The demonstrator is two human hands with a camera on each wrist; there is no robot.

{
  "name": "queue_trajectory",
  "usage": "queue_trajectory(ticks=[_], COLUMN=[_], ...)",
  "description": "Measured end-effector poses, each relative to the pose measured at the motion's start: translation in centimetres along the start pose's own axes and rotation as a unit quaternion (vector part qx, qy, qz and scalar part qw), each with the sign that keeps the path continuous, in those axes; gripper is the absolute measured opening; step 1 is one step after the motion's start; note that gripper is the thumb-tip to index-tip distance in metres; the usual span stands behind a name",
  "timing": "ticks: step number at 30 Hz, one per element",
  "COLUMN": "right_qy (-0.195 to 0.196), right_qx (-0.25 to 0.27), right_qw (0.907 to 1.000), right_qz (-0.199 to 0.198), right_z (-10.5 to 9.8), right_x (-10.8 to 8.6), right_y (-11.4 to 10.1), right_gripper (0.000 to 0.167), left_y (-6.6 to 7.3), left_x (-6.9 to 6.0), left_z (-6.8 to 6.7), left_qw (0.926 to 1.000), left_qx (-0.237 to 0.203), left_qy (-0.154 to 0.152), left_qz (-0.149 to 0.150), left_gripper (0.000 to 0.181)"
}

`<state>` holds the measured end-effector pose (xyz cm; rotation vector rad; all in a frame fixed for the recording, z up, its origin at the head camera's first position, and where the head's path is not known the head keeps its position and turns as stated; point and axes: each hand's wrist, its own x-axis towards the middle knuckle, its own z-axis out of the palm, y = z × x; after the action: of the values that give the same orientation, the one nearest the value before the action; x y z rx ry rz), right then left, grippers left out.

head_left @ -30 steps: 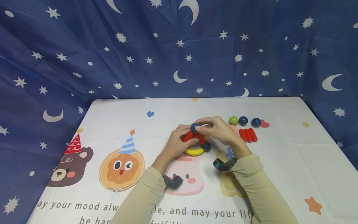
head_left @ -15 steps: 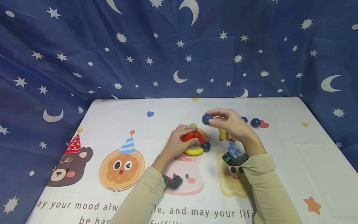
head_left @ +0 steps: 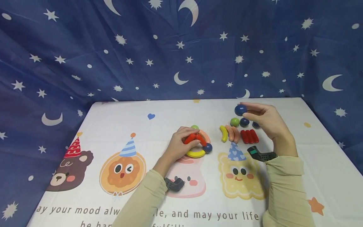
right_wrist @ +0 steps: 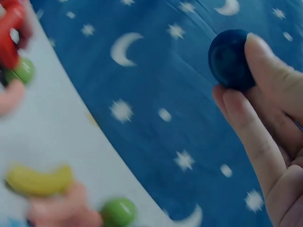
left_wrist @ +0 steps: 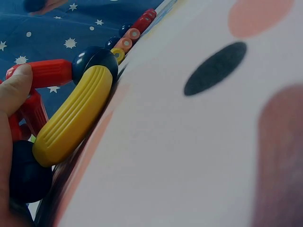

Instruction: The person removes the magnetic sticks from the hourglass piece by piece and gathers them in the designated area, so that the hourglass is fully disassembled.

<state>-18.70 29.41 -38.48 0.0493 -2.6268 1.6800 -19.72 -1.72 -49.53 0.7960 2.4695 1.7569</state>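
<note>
A blue ball (head_left: pixel 240 110) is pinched between thumb and fingertips of my right hand (head_left: pixel 267 121), raised above the loose pieces at the right. My left hand (head_left: pixel 178 143) grips the red sticks (head_left: pixel 201 139) that lean together over a ring of pieces. In that ring are a yellow curved piece (head_left: pixel 195 154), a blue ball (head_left: pixel 208 148), a pink curved piece (head_left: pixel 205 135) and a green ball (head_left: pixel 194 127). The left wrist view shows my thumb on a red stick (left_wrist: pixel 52 73), with the yellow piece (left_wrist: pixel 75 116) between two blue balls. Fingers hide part of the ring.
Right of the ring lie a yellow curved piece (head_left: pixel 223 133), two pink curved pieces (head_left: pixel 233 134), several red sticks (head_left: pixel 249 136), a green ball (head_left: pixel 234 122) and two blue balls (head_left: pixel 244 122). A starry blue curtain (head_left: pixel 158 63) stands behind the printed white tablecloth (head_left: pixel 127 116).
My right hand has moved away from the top of the red sticks, up and to the right, with the blue ball in its grip. My left hand has stayed on the sticks.
</note>
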Motion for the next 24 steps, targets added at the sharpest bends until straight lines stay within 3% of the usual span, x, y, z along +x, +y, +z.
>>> queue_trajectory(ticks=[4, 10, 18, 24], right_qy=[0.056, 0.115, 0.127, 0.136], right_qx=[-0.031, -0.051, -0.095, -0.133], right_qw=[0.9976, 0.9837, 0.9725, 0.9695], right_qz=[0.027, 0.128, 0.17, 0.155], right_z=[-3.1, -6.1, -6.1, -5.6], right_x=[-0.8, -1.7, -1.5, -1.3], right_y=[1.7, 5.1, 10.5, 12.1], right_gripper=[0.053, 0.061, 0.062, 0.057], left_y=[-0.1, -0.1, -0.2, -0.3], left_x=[0.0, 0.0, -0.1, 0.0], left_z=[0.1, 0.1, 0.0, 0.1], left_qw=[1.0, 1.0, 0.9998, 0.9997], left_qx=[0.001, 0.001, -0.012, -0.008], left_qy=[-0.001, 0.001, 0.001, 0.002], left_qz=[0.001, 0.005, 0.015, 0.021], left_gripper=[0.045, 0.044, 0.045, 0.044])
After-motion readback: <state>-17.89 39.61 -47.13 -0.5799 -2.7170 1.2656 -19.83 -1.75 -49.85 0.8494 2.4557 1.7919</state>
